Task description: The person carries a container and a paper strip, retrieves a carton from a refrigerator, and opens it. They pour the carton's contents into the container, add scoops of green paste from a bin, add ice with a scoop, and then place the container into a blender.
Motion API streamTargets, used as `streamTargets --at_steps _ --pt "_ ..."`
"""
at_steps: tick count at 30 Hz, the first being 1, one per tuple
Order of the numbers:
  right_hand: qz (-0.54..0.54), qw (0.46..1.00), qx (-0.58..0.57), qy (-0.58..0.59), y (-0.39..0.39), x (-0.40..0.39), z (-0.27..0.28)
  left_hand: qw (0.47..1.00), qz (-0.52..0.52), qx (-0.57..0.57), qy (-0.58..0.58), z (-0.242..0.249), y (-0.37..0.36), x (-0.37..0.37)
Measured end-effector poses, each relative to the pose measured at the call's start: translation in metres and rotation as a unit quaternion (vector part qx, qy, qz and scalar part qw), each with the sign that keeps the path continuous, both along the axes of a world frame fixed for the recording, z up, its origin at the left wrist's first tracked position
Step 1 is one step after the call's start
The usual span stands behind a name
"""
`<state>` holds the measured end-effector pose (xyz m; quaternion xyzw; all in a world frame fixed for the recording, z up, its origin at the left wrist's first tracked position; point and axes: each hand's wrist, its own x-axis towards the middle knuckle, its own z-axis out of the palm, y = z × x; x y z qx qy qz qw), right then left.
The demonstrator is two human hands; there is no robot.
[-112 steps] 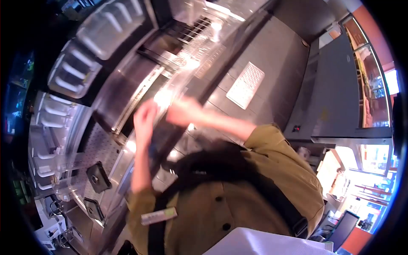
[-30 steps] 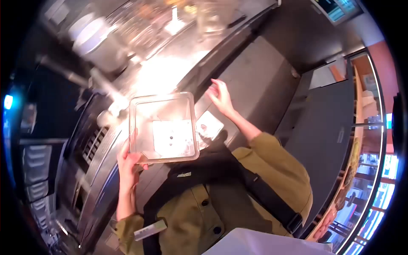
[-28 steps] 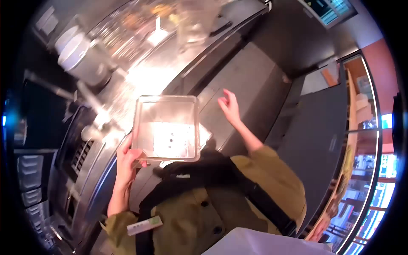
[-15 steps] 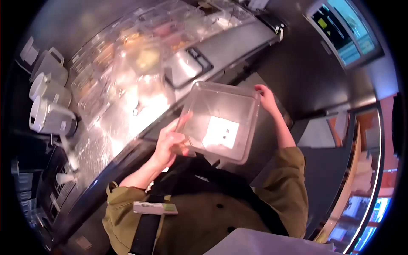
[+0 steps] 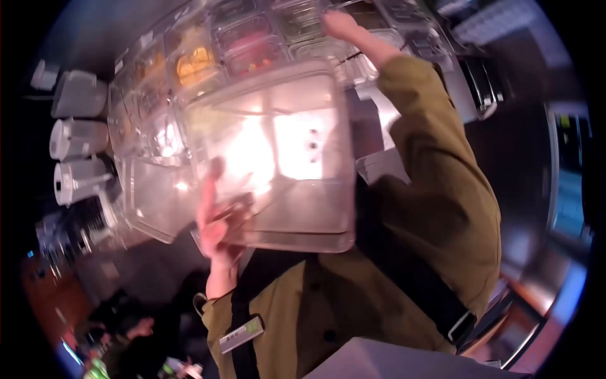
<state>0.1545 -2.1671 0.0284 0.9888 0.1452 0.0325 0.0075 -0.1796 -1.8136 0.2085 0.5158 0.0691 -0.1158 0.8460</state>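
Note:
A large clear plastic food container (image 5: 297,215) is tilted in front of my chest, with a white label carrying dark dots on it. My left hand (image 5: 218,221) grips its left side, thumb and fingers at the wall. My right hand (image 5: 341,25) is stretched out to the far row of the counter, over the lidded clear containers (image 5: 302,22); its fingers are blurred and I cannot tell whether they hold anything. Near it lie a tub with pink contents (image 5: 249,41) and one with orange contents (image 5: 194,66).
White pitchers (image 5: 85,180) stand along the left of the steel counter. A clear tray (image 5: 151,202) sits at the counter's near left edge. Dark equipment (image 5: 480,85) is at the far right end. Another person (image 5: 136,335) shows dimly at the lower left.
My right hand has let go of the container's far rim and reached up to the far tubs. The container has moved left and nearer the camera in my left hand. The view has turned.

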Motion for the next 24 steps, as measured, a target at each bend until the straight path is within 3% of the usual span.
streamTargets --at_steps 4,6,9,10,11,14,17,19,20,24 --pt "0.138 0.990 0.002 -0.033 0.012 0.098 -0.026 0.966 0.241 0.087 -0.018 0.008 -0.059 0.014" --pt "0.195 0.979 -0.042 0.045 0.011 0.112 -0.019 0.948 0.275 0.159 0.020 0.022 -0.077 0.011" --pt "0.298 0.950 -0.064 0.074 0.008 0.130 -0.021 0.932 0.338 0.132 -0.026 0.021 -0.089 0.019" --pt "0.325 0.941 -0.055 0.071 0.006 0.127 -0.021 0.916 0.389 0.096 0.008 0.031 -0.104 0.031" --pt "0.348 0.934 -0.044 0.065 0.001 0.126 -0.025 0.921 0.379 0.089 0.003 0.029 -0.106 0.033" --pt "0.251 0.959 -0.049 0.124 0.003 0.134 -0.043 0.931 0.355 0.089 -0.002 0.024 -0.100 0.043" --pt "0.318 0.942 0.046 0.101 -0.002 0.107 0.000 0.922 0.369 0.117 0.020 0.024 -0.111 0.064" --pt "0.331 0.923 0.023 0.196 0.006 0.061 0.003 0.902 0.402 0.152 0.035 0.031 -0.126 0.080" --pt "0.423 0.861 0.171 0.227 -0.006 0.035 0.005 0.907 0.395 0.138 0.038 0.031 -0.125 0.083" --pt "0.383 0.899 0.099 0.185 0.009 -0.041 -0.021 0.921 0.374 0.108 0.032 0.032 -0.118 0.102"
